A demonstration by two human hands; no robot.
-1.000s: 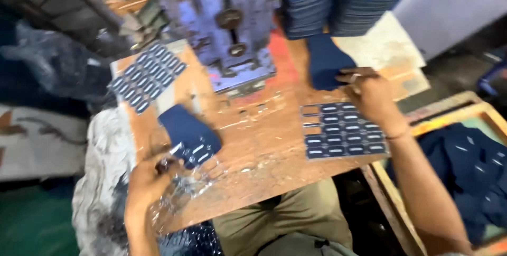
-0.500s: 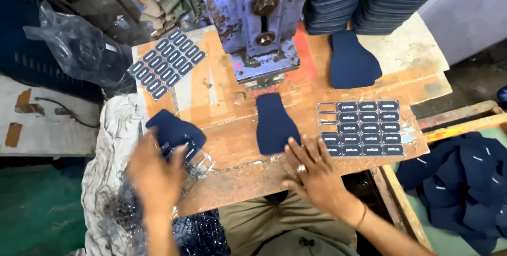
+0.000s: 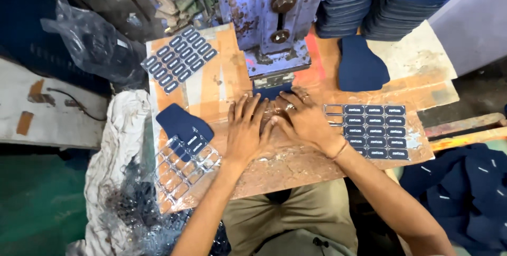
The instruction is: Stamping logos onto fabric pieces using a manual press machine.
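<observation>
Navy fabric piece (image 3: 270, 91) under blue press (image 3: 274, 29), long axis toward it; L hand (image 3: 246, 132) & R hand (image 3: 302, 118) flat on it, grip open.

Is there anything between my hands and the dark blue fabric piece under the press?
Nothing visible. The left hand and right hand both lie flat on the workbench, fingertips at the blue fabric piece tucked under the blue press.

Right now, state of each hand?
Left hand: open, flat, pressing the navy fabric piece under the press.
Right hand: open, fingers spread on the same piece.
</observation>
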